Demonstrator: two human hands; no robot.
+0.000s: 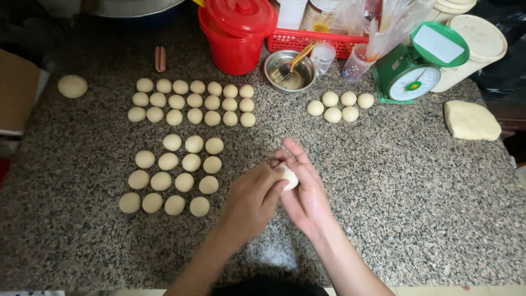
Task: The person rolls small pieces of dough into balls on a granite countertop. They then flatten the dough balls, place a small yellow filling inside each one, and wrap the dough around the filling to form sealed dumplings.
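Observation:
A small pale dough ball is pressed between both palms above the speckled granite counter. My left hand covers it from the left and my right hand cups it from the right with fingers stretched up. Several rolled dough balls lie in rows to the left, more in rows farther back, and a small cluster sits at the back right.
A large dough slab rests at the right edge. A green kitchen scale, a red lidded bucket, a metal bowl with a brush and a red basket line the back. A lone bigger dough ball sits far left.

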